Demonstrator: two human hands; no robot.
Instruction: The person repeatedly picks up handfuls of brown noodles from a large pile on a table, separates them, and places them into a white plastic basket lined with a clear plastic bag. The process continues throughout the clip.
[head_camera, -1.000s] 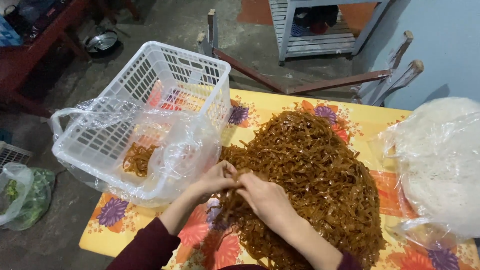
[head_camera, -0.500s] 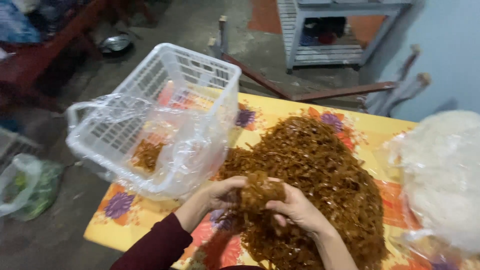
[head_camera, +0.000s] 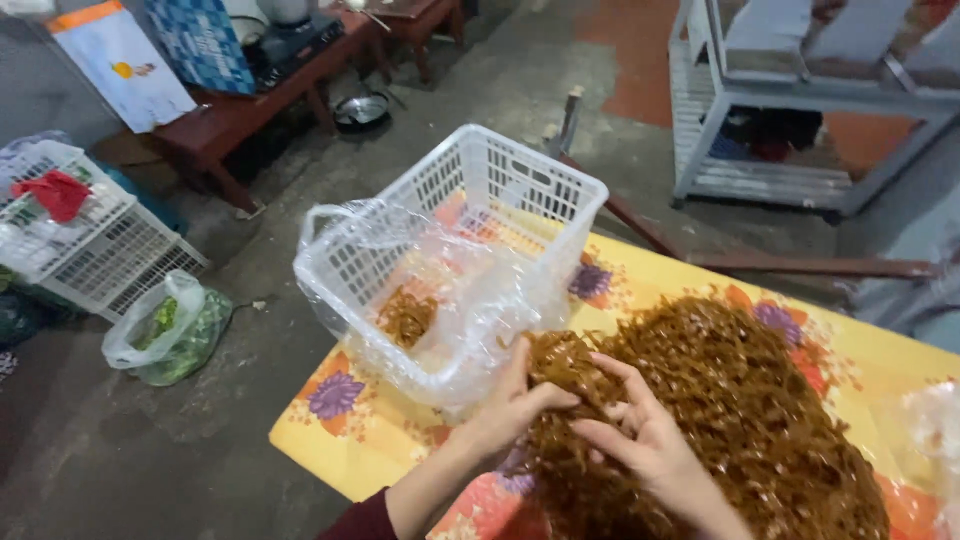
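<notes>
A big heap of brown fried strips (head_camera: 730, 420) lies on a yellow flowered tablecloth (head_camera: 380, 440). Both my hands cup a clump of strips at the heap's left edge: my left hand (head_camera: 510, 405) under and beside it, my right hand (head_camera: 640, 435) on top. Just left of them stands a white plastic basket (head_camera: 520, 180) lined with a clear plastic bag (head_camera: 470, 300). A small pile of strips (head_camera: 405, 315) sits in the bag's bottom.
Concrete floor lies beyond the table's left edge, with a tied plastic bag of greens (head_camera: 170, 330) and another white basket (head_camera: 80, 240). A low red bench (head_camera: 260, 100), a pot (head_camera: 360, 110), a grey shelf rack (head_camera: 800, 110) and wooden bars (head_camera: 800, 265) stand farther back.
My hands have gathered a clump from the heap and lifted it left, up to the lined basket's near wall. The camera has swung left, showing more floor.
</notes>
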